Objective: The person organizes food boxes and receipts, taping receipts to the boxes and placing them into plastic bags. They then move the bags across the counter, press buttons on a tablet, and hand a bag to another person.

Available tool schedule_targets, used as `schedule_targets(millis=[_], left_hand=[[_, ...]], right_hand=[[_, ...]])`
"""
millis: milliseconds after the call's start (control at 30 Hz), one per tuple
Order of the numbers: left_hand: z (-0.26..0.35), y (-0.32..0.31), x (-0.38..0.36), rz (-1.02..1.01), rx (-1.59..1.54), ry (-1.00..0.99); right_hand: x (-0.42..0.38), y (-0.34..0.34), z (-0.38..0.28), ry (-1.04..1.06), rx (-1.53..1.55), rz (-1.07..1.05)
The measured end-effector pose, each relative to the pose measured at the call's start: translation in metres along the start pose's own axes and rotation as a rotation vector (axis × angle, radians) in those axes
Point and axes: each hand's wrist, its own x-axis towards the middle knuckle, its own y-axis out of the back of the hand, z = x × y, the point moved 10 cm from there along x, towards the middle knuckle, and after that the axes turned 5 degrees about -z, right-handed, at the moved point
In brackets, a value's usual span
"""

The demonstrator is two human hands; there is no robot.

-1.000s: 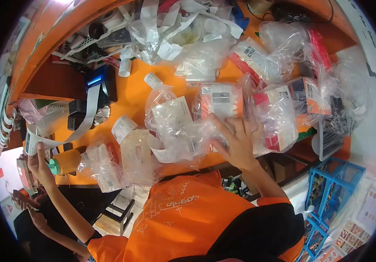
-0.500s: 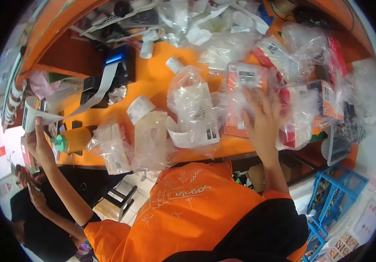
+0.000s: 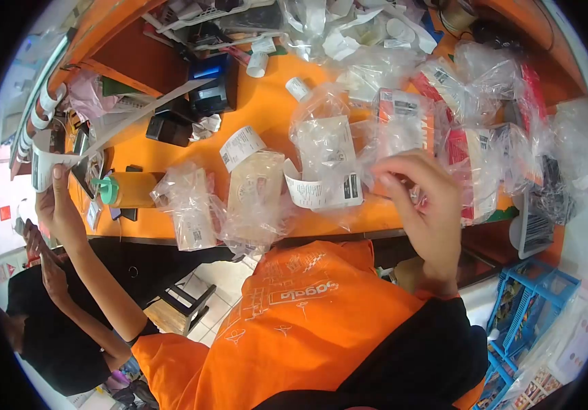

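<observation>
My left hand (image 3: 58,198) pinches the end of a paper label strip (image 3: 145,112) at the far left. The strip runs up to a black label printer (image 3: 211,83), and its free end curls above my thumb. My right hand (image 3: 430,198) is raised in front of an orange and white box (image 3: 403,121) wrapped in clear plastic. Its fingers are curled in toward the thumb; whatever lies between them is too hard to make out. Left of it lies a plastic-wrapped parcel (image 3: 325,150) with a curling printed label (image 3: 305,191) at its lower side.
Two more wrapped parcels, one cream-coloured (image 3: 256,184) and one flatter (image 3: 193,212), lie along the front edge. Nearby is an orange bottle (image 3: 133,189) with a green cap. Red wrapped packages (image 3: 475,164) crowd the right. Another person's hands (image 3: 48,263) show at lower left.
The label strip was sagging and is now pulled straight. My right hand has lifted off the orange box, its spread fingers now curled. The whole view has shifted slightly.
</observation>
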Motion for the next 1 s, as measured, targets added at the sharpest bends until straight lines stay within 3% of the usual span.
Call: schedule_targets(millis=[67, 267, 433, 533, 733, 800, 900, 967, 1000], left_hand=[[0.008, -0.008, -0.003, -0.022, 0.068, 0.009], [0.012, -0.011, -0.008, -0.041, 0.033, -0.019], [0.024, -0.022, -0.015, -0.029, -0.024, -0.059], [0.023, -0.022, -0.018, -0.040, -0.085, -0.031], [0.034, -0.014, -0.033, 0.050, 0.055, -0.049], [0.004, 0.003, -0.031, 0.038, 0.047, 0.008], [-0.002, 0.008, -0.033, 0.032, 0.006, -0.065], [-0.025, 0.022, -0.034, -0.005, 0.029, 0.014], [-0.035, 0.030, -0.034, -0.044, 0.057, 0.017]], right_hand=[[0.003, -0.035, 0.021, -0.074, 0.072, -0.221], [-0.014, -0.125, 0.039, -0.042, 0.248, -0.295], [-0.068, -0.242, 0.007, 0.520, -0.111, -0.583], [-0.089, -0.268, 0.019, 0.595, -0.250, -0.610], [-0.088, -0.260, 0.011, 0.631, -0.198, -0.590], [-0.092, -0.258, 0.014, 0.658, -0.217, -0.578], [-0.086, -0.222, 0.007, 0.606, -0.173, -0.502], [-0.079, -0.168, -0.006, 0.593, 0.143, -0.313], [-0.078, -0.123, -0.008, 0.640, -0.007, -0.065]])
